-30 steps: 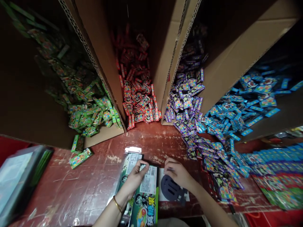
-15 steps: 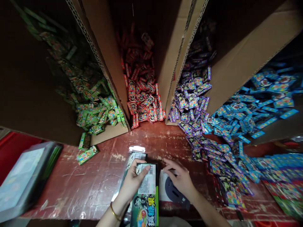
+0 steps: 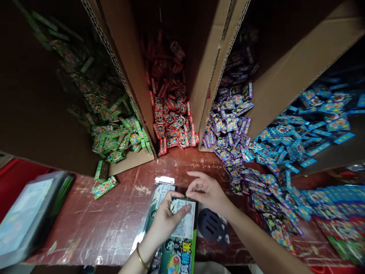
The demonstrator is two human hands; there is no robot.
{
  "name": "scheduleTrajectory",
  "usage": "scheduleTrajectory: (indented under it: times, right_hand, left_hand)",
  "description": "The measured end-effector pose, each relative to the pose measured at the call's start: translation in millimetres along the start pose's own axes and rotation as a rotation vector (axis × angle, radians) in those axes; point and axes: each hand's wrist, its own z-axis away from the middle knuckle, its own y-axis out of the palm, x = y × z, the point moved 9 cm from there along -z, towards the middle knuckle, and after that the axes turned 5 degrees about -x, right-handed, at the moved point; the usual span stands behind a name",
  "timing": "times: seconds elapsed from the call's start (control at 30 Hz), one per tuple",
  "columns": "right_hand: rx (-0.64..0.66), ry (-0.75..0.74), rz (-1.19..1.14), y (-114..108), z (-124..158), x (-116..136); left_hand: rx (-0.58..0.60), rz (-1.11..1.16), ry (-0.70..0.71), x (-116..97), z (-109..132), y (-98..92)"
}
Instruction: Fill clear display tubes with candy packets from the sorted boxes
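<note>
A dark green candy box with a white label and large printed characters is held by my left hand, thumb across its front and fingers behind. My right hand is at the box's top edge, thumb and forefinger pinched there; what lies between them is hidden. Under and left of the box lies a similar packet in clear plastic. A dark round slotted disc rests on the table beneath my right forearm, partly over something white.
Cardboard boxes lie open, spilling green, red, purple and blue candy packets. Purple and blue ones spread over the red table. A plastic-wrapped stack stands left; overlapping colourful packs lie right.
My right hand has moved up and left from above the dark disc to the box's top edge. The box and my left hand have shifted slightly right.
</note>
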Motion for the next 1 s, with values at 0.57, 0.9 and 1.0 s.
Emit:
scheduleTrajectory:
  times: [0.57,0.9,1.0]
  right_hand:
    - [0.152,0.396,-0.378,25,8,-54]
    - [-0.193,0.162,-0.279,-42,16,-36]
    - [-0.172,0.161,-0.305,-4,45,-49]
  left_hand:
    - [0.017,0.083,-0.023,-7,13,5.1]
    - [-0.029,0.742,-0.232,8,17,-54.3]
    - [-0.155,0.812,-0.083,-6,7,-54.3]
